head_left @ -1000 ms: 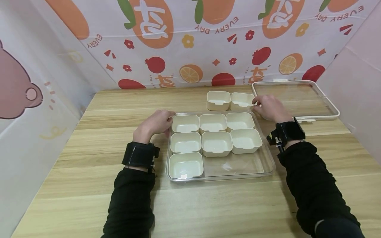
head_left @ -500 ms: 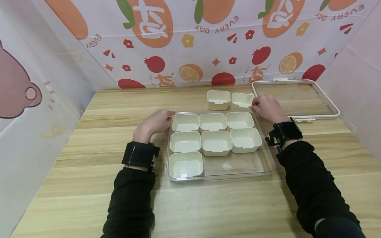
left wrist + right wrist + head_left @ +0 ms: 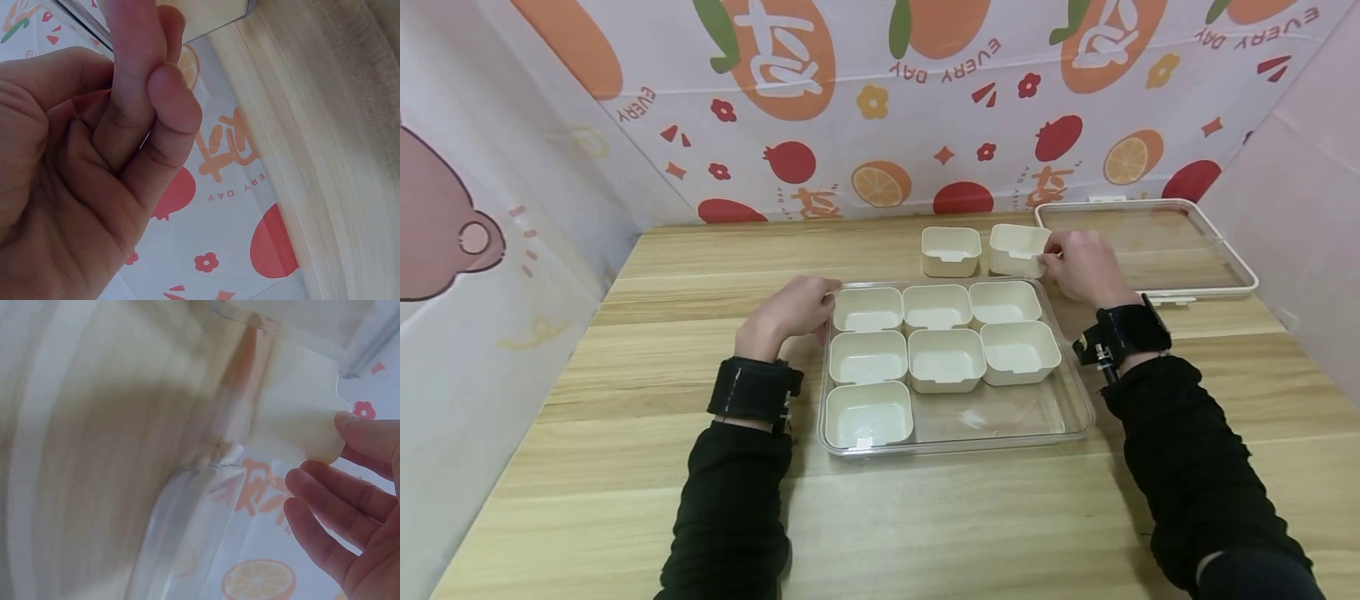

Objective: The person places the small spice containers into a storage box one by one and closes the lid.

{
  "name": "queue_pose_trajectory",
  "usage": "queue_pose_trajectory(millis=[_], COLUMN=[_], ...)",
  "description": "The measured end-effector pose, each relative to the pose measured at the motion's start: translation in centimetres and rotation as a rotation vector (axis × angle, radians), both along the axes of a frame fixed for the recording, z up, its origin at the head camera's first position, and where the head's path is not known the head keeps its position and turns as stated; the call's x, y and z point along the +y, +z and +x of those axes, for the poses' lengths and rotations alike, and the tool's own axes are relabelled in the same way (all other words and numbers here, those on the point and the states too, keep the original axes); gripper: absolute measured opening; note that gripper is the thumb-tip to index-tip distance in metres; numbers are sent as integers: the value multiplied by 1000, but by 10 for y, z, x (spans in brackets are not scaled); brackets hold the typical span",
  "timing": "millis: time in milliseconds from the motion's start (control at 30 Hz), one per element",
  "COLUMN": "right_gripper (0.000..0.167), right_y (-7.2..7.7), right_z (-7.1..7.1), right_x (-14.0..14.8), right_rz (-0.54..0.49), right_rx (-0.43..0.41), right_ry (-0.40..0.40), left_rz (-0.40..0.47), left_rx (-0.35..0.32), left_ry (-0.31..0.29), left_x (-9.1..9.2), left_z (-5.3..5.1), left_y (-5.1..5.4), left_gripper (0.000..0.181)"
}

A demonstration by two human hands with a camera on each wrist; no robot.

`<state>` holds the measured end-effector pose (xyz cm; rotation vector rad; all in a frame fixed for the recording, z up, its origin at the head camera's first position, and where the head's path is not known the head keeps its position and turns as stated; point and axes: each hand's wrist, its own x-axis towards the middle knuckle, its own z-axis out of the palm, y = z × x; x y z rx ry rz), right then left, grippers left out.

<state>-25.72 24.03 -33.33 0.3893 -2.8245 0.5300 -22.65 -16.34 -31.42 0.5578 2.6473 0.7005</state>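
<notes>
In the head view, a clear tray (image 3: 1000, 421) holds several cream rectangular boxes, with bare tray floor at its front right. My left hand (image 3: 796, 308) grips the tray's rim by the back left corner; the left wrist view shows curled fingers (image 3: 134, 56) against the clear wall (image 3: 78, 22). Behind the tray, my right hand (image 3: 1084, 265) pinches the right side of a cream box (image 3: 1017, 250) between thumb and fingers. That box (image 3: 294, 400) appears tilted, and whether it touches the table cannot be told. Another cream box (image 3: 951, 252) stands just left of it.
A clear lid with a white rim (image 3: 1202, 294) lies at the back right, close beside my right hand. A fruit-print cloth (image 3: 880, 133) hangs behind the wooden table (image 3: 647, 400). A pale sheet (image 3: 490, 375) borders the left side.
My right hand has raised the right-hand box slightly and moved it a little right, opening a gap from the other box. My left hand and the tray stay put.
</notes>
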Motion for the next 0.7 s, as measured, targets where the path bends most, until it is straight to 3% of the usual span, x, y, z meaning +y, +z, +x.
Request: queue_pose_trajectory(millis=[367,700], right_gripper=[11,11], right_y=[14,34], right_z=[4,16], right_x=[4,9], right_rz=[-5,5], right_rx=[151,225], right_ry=[12,24], left_rz=[-4,0], left_rx=[11,7], left_ry=[-2,-8], left_x=[-1,1], left_z=[2,2], left_y=[2,0], left_gripper=[49,48])
